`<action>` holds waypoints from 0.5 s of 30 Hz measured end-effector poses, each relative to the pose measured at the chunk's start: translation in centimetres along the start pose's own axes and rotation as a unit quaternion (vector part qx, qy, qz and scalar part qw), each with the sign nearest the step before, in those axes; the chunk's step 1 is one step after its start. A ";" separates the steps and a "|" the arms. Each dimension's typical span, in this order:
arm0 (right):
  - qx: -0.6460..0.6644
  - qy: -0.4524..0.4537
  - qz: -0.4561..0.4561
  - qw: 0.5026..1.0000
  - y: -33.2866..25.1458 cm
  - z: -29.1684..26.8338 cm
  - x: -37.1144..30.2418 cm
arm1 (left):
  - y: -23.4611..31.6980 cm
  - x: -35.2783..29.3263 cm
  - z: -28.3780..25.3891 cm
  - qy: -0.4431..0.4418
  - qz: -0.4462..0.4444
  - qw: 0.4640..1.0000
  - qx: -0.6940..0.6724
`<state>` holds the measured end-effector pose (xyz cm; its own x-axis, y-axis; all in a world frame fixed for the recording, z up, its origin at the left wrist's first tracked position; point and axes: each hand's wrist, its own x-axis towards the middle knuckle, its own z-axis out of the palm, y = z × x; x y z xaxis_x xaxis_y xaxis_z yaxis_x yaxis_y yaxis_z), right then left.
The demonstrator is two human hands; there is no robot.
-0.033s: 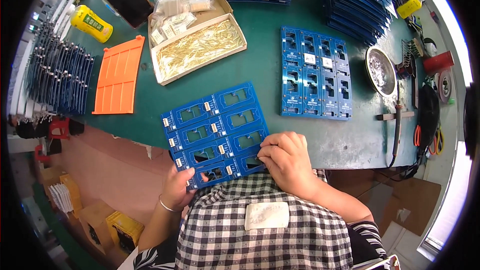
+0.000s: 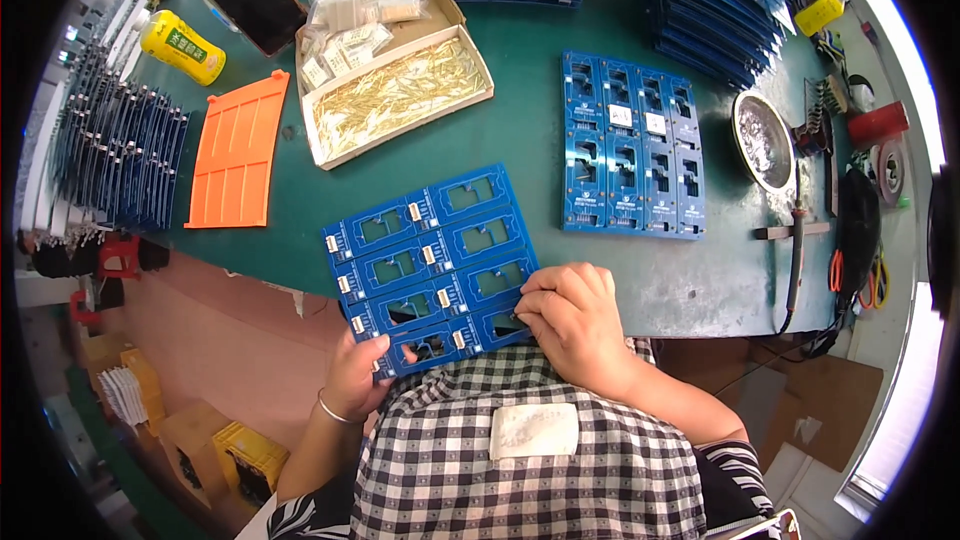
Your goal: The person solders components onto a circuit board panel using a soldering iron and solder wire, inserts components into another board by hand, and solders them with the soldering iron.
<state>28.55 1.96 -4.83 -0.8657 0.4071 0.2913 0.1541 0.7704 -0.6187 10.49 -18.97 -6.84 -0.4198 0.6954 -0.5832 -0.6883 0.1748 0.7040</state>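
Observation:
A blue circuit board panel [image 2: 432, 258] with rows of rectangular cutouts and small white connectors is held tilted at the table's front edge, above my lap. My left hand [image 2: 358, 376] grips its lower left corner, thumb on top and a fingertip showing through a cutout. At the lower right edge, my right hand [image 2: 575, 325] is closed, thumb and fingers pinched against the panel; any small part between the fingertips is hidden. To the right, another blue board panel [image 2: 632, 145] lies flat, with two small white labels on it.
Beyond the held panel are a white box [image 2: 335, 155] of thin gold-coloured pins and an orange plastic tray [image 2: 235, 155]. Tall stacks of blue boards [image 2: 715, 15] stand at the back. A round metal dish [image 2: 762, 143] and a soldering iron [image 2: 795, 265] lie at right; a yellow bottle [image 2: 182, 47] at left.

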 end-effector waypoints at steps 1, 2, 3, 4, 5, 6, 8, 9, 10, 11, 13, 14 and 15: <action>-0.003 0.010 0.000 1.000 0.0 0.1 0.0 | -0.1 0.0 0.0 0.002 -0.001 1.000 0.001; -0.006 0.021 0.001 1.000 0.0 0.2 0.0 | 0.0 0.0 0.0 0.002 -0.001 1.000 0.002; -0.006 0.021 0.001 1.000 0.1 0.2 0.1 | 0.0 0.0 0.2 0.007 0.002 1.000 0.005; -0.013 0.019 -0.004 1.000 0.0 0.1 0.1 | 0.0 -0.1 0.2 0.013 0.003 1.000 0.007; -0.020 0.017 -0.008 1.000 -0.1 0.1 0.1 | 0.0 -0.1 0.1 0.013 0.003 1.000 0.007; -0.020 0.017 -0.008 1.000 -0.1 0.1 0.1 | -0.1 -0.2 -0.1 0.005 0.004 1.000 0.004; -0.017 0.022 -0.014 1.000 0.0 0.1 0.1 | -0.1 -0.1 -0.1 -0.004 0.007 1.000 0.000; -0.018 0.022 -0.015 1.000 0.1 0.0 0.2 | 0.0 -0.1 0.2 -0.002 0.006 1.000 0.002; -0.020 0.015 -0.018 1.000 0.0 0.0 0.2 | 0.0 -0.2 0.2 0.001 0.005 1.000 0.004; -0.023 0.008 -0.021 0.999 0.0 0.0 0.1 | 0.0 -0.2 0.1 0.001 0.005 1.000 0.004; -0.024 0.012 -0.017 0.999 -0.1 0.1 0.1 | 0.0 -0.3 -0.2 -0.006 0.003 1.000 0.000; -0.026 0.017 -0.011 0.999 -0.1 0.2 0.1 | -0.1 -0.3 -0.2 -0.006 0.004 1.000 0.000; -0.026 0.017 -0.012 0.999 -0.2 0.3 0.0 | -0.1 -0.3 -0.1 -0.007 0.006 1.000 -0.005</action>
<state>28.37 1.71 -4.90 -0.8529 0.4041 0.3306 0.1592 0.8043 -0.5725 10.60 -19.29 -6.79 -0.4191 0.7073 -0.5693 -0.6892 0.1603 0.7066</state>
